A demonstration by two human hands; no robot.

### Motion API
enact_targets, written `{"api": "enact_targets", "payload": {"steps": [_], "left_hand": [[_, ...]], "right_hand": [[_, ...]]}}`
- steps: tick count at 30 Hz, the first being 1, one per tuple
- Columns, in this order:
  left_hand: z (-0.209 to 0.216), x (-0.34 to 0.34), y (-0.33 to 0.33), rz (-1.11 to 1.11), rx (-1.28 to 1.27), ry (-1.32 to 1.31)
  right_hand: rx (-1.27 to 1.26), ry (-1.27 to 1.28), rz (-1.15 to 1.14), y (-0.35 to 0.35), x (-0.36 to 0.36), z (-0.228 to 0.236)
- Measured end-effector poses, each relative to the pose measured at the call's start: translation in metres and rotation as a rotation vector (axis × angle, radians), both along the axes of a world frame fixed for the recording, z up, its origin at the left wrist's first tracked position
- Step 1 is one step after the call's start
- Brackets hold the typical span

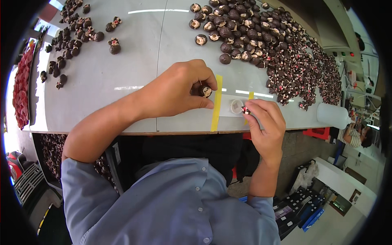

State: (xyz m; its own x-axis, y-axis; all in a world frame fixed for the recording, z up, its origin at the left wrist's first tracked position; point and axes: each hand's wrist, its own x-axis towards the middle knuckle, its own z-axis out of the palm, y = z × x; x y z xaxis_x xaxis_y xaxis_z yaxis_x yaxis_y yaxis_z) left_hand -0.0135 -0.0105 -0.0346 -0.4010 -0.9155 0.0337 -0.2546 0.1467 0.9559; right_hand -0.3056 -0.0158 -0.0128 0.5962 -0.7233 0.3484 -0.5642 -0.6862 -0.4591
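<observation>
My left hand [181,87] is curled around a dark brown round shell [206,91] with a pale beige opening; the fingers hide part of it. To its right, my right hand [267,126] pinches a small dark piece with red and white spots [245,110] between thumb and fingertips. Just left of that piece, a small round clear dish [236,106] stands on the table [134,102]. A yellow tape strip [217,104] runs between my two hands, and a shorter yellow strip [251,96] lies beside the dish.
Brown shells with beige openings [232,30] are heaped at the far right, merging into many small dark pieces [290,77]. Joined figures [114,46] lie far left. A whitish translucent jug [332,115] lies at the table's right end. Red pieces [23,85] fill a tray at left.
</observation>
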Motion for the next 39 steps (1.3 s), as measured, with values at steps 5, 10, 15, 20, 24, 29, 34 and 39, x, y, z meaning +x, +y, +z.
{"api": "enact_targets", "payload": {"steps": [5, 10, 15, 20, 24, 29, 34, 39], "left_hand": [[-0.001, -0.002, 0.004, 0.043, 0.039, 0.077], [0.001, 0.0, 0.003, -0.029, 0.019, 0.051], [-0.007, -0.001, 0.004, -0.05, -0.061, 0.039], [-0.001, -0.006, 0.007, -0.017, 0.009, 0.042], [0.006, -0.009, 0.006, -0.041, 0.16, 0.075], [0.004, -0.011, 0.007, -0.079, 0.259, 0.105], [0.0, -0.01, 0.007, -0.111, 0.291, 0.162], [-0.003, -0.01, 0.006, -0.123, 0.278, 0.158]], "right_hand": [[-0.031, 0.114, 0.016, -0.002, 0.003, 0.005], [-0.066, 0.182, 0.028, -0.003, 0.006, 0.007], [-0.083, 0.215, 0.025, -0.003, 0.008, 0.012], [-0.077, 0.192, 0.005, -0.001, 0.008, 0.015], [0.019, -0.044, -0.014, 0.007, 0.009, 0.014], [0.102, -0.32, -0.001, 0.014, 0.028, 0.0], [0.081, -0.283, 0.034, 0.013, 0.036, -0.003], [0.048, -0.283, 0.026, 0.011, 0.039, -0.009]]}}
